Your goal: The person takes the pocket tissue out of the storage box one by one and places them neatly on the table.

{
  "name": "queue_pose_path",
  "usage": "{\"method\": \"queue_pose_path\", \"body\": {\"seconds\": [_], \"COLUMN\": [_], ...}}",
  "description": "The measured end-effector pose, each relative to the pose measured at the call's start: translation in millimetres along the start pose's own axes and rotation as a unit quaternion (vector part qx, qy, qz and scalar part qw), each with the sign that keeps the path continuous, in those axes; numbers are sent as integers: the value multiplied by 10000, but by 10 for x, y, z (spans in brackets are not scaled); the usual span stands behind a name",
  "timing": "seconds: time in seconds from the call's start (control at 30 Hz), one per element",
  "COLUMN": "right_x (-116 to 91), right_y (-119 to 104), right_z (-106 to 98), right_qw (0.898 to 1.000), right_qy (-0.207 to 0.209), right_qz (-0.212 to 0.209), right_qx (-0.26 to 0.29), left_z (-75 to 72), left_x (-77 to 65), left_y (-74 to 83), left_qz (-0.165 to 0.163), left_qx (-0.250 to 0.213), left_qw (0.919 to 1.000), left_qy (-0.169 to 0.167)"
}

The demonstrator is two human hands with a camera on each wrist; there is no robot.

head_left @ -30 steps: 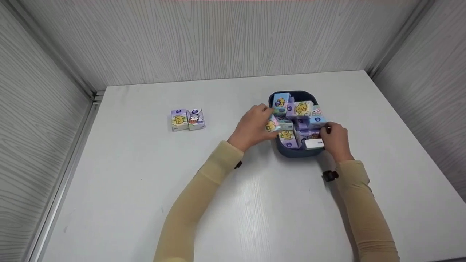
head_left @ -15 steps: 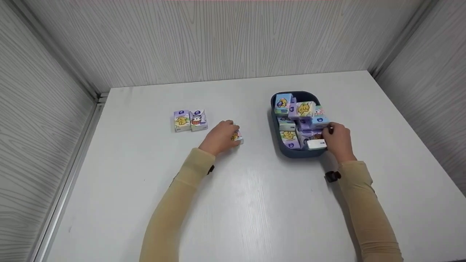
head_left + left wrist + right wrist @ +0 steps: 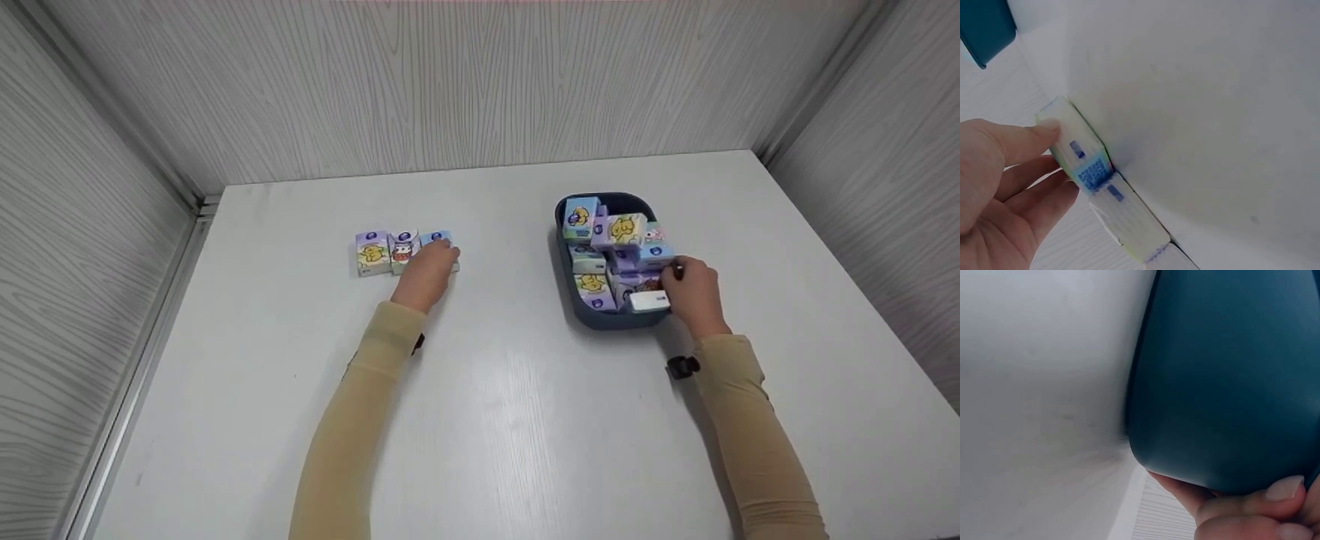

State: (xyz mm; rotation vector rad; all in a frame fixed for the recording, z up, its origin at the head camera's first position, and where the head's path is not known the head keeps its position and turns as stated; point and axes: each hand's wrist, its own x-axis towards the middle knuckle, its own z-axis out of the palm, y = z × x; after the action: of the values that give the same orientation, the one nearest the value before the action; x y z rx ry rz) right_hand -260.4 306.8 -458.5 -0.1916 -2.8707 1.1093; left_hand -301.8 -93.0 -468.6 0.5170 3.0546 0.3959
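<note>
1. Head view, nearest: steadying the container point(image 3: 619, 322) by its right rim with the right hand point(image 3: 694, 294), with fingers curled but partly hidden, so hard to judge how tightly.
2. Now across to the left hand point(image 3: 426, 276): pinching a small box point(image 3: 1075, 140) between thumb and fingers, up against the middle box point(image 3: 403, 247), just right of the end box point(image 3: 372, 256).
3. Looks like lining-up; probably calls for a nudge flush, letting go, then reaching towards the heaped boxes point(image 3: 621, 231) inside the container.
4. Farthest: grained back panel point(image 3: 465, 82).
</note>
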Motion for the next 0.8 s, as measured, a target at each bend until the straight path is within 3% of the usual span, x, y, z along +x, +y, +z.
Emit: {"method": "queue_pose_path", "body": {"seconds": [0.2, 0.57, 0.67, 0.8], "right_x": [-5, 15, 8, 1], "right_y": [16, 46, 40, 25], "right_z": [2, 25, 18, 11], "right_qw": [10000, 9999, 9999, 10000], "right_qy": [5, 138, 96, 25], "right_qz": [36, -49, -7, 21], "right_qx": [47, -34, -28, 29], "left_z": [16, -93, -103, -125], "left_x": [19, 50, 67, 105], "left_y": [-59, -40, 54, 294], "left_qz": [-97, -455, -280, 238], "left_qx": [-37, 10, 65, 303], "left_qw": [9995, 9989, 9996, 9990], "left_qy": [282, -145, -40, 234]}}
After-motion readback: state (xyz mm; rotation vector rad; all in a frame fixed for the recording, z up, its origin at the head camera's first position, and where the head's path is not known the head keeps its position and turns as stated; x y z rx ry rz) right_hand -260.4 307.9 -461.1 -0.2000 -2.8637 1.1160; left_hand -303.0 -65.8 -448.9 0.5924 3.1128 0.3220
